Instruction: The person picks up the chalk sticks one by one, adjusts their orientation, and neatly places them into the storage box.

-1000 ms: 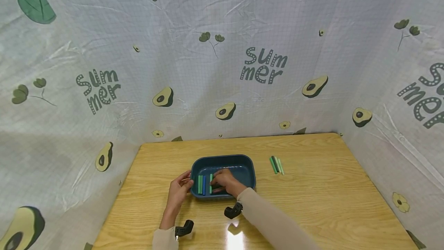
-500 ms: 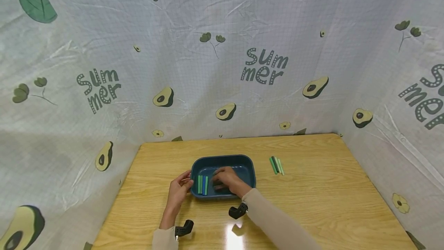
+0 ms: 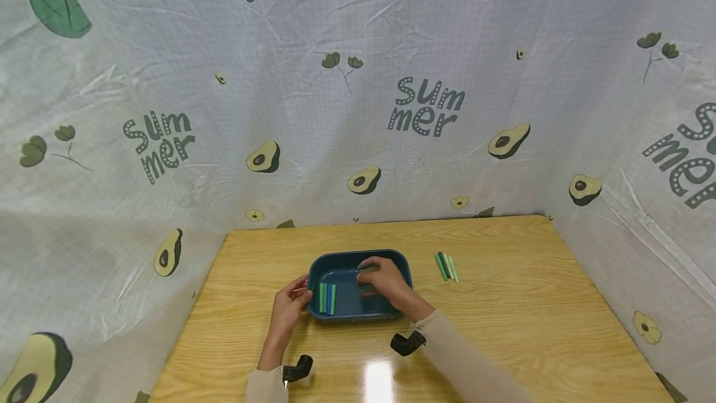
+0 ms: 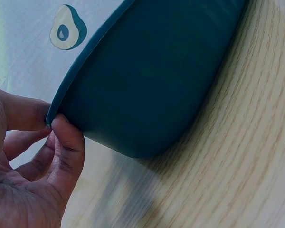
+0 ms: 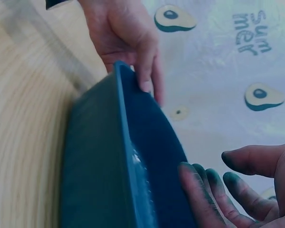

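A dark blue tray (image 3: pixel 348 301) stands on the table. My left hand (image 3: pixel 291 306) pinches its left rim, thumb and fingers on either side of the edge, as the left wrist view shows up close. Inside, at the left end, green chalk-like sticks (image 3: pixel 334 300) and a blue stick (image 3: pixel 329 299) lie side by side in a row. My right hand (image 3: pixel 386 278) hovers over the tray's right part with its fingers spread and nothing between them. Dark green smudges coat its fingertips (image 5: pixel 232 179) in the right wrist view.
Several thin sticks (image 3: pixel 447 266), in greens and a dark tone, lie together on the wooden table (image 3: pixel 503 303) to the right of the tray. A patterned white curtain (image 3: pixel 313 142) encloses the table's back and sides.
A light green stick has moved left against the row beside the blue one. My right hand has let go of it and moved up and right. The left hand stays on the rim.
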Available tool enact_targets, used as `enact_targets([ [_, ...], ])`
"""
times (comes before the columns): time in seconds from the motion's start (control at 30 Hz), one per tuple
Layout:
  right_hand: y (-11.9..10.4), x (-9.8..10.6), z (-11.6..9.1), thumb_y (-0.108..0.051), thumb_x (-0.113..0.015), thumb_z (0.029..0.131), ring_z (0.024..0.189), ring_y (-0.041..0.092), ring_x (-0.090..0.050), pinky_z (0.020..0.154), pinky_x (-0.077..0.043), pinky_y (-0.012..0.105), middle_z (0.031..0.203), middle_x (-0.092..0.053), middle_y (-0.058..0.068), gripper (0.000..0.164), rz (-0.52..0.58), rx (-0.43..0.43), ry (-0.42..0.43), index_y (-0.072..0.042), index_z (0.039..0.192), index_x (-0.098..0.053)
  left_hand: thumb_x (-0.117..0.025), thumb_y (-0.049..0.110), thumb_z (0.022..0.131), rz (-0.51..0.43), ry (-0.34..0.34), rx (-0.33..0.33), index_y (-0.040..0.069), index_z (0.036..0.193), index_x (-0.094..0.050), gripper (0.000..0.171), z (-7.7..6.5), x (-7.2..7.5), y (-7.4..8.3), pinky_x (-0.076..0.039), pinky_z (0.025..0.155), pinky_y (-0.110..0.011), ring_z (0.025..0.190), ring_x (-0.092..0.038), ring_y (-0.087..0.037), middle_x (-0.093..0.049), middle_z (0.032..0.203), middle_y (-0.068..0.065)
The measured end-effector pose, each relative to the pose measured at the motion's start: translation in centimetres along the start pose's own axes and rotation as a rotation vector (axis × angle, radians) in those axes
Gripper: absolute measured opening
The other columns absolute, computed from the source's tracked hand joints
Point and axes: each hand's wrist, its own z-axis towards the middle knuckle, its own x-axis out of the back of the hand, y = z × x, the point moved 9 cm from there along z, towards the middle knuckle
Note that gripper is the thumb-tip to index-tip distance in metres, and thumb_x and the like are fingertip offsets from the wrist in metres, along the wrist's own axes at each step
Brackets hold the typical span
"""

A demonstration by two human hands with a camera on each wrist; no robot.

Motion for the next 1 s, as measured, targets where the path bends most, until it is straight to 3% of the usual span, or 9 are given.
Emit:
enact_targets([
  [0.3,-1.2,2.9,-2.4,-0.012,-0.066,0.092,0.092,0.021,-0.068,0.077,-0.059,0.042,0.109,-0.066,0.017,0.033,-0.008,0.045,0.050,0.000,0.123,-0.057,-0.058,-0.001,0.095,0.013,0.007,-0.003,0.000,0.137,-0.054,0.043,-0.4,0.1,0.1,-0.051,0.067,-0.021,0.097,-0.058,-0.011,-0.056,0.128,-0.022],
  [0.67,-2.0,7.4,-4.6,-0.007,-0.064,0.092,0.091,0.023,-0.067,0.080,-0.058,0.044,0.108,-0.065,0.016,0.034,0.016,0.067,0.186,0.000,0.125,-0.058,-0.058,-0.002,0.094,0.006,0.007,0.001,0.001,0.137,-0.055,0.043,-0.5,0.0,0.1,-0.051,0.066,-0.021,0.094,-0.058,-0.009,-0.057,0.127,-0.022],
  [0.87,-2.2,10.0,-5.4,-0.008,-0.063,0.094,0.100,0.032,-0.066,0.089,-0.054,0.052,0.112,-0.063,0.019,0.034,0.010,0.083,0.234,0.003,0.126,-0.056,-0.059,-0.001,0.094,0.007,0.010,-0.003,0.001,0.137,-0.055,0.043,-0.4,0.0,0.1,-0.051,0.067,-0.022,0.097,-0.058,-0.012,-0.057,0.128,-0.022],
  [1.0,-2.0,11.6,-5.8,-0.007,-0.063,0.094,0.098,0.026,-0.066,0.091,-0.054,0.049,0.115,-0.062,0.020,0.034,0.019,0.078,0.263,0.002,0.126,-0.056,-0.058,-0.001,0.094,0.006,0.007,-0.003,0.001,0.138,-0.054,0.044,-0.5,0.0,0.1,-0.051,0.067,-0.022,0.100,-0.058,-0.015,-0.056,0.129,-0.023],
])
